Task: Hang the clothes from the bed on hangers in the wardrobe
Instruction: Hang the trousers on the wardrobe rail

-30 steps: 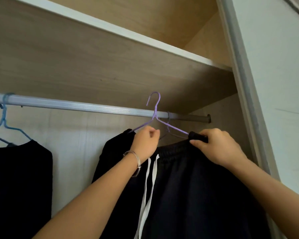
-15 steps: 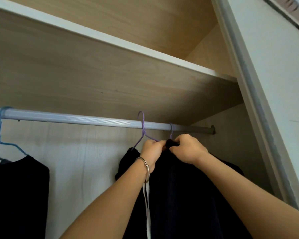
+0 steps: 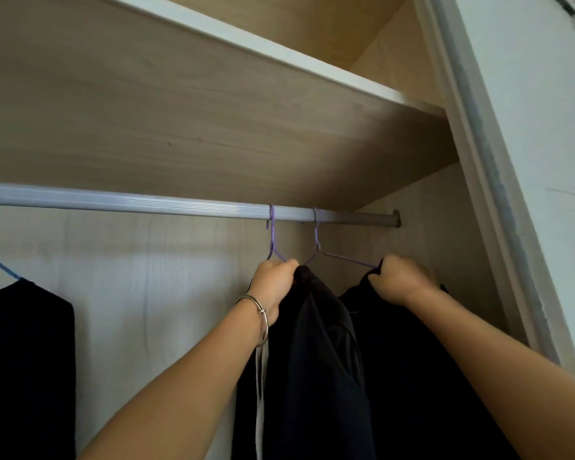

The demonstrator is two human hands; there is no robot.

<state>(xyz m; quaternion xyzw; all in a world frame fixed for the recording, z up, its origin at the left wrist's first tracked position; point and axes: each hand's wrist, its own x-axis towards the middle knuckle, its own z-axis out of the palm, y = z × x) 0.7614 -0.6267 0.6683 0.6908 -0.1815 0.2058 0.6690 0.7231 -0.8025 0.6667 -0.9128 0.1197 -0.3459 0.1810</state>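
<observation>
Two bare forearms reach up from the bottom edge. The left hand (image 3: 274,283), with a thin silver bangle (image 3: 261,314) at the wrist, has its fingers curled tight round the top fold of a black garment (image 3: 316,360), where the cloth meets the lower wires of a thin purple wire hanger (image 3: 272,235). A white drawstring (image 3: 259,393) hangs down along that garment's left edge, beneath the wrist. The right hand (image 3: 402,282) is closed in a fist on the cloth of a second dark garment (image 3: 419,366), at the right-hand end of a second purple wire hanger (image 3: 317,235) whose sloping arm runs into the fist. The two garments hang close side by side in the right part of the wardrobe. Both purple hooks sit over the ribbed silver metal rail (image 3: 130,202) near its right end, the second just right of the first. Far to the left, well apart, a black top (image 3: 24,360) hangs on a blue wire hanger (image 3: 0,267) whose hook is out of view. Behind lies the pale wood-grain back panel (image 3: 146,277). Above the rail is the light wooden shelf (image 3: 213,127) with a white front edge, and at the right the white wardrobe frame (image 3: 478,161).
</observation>
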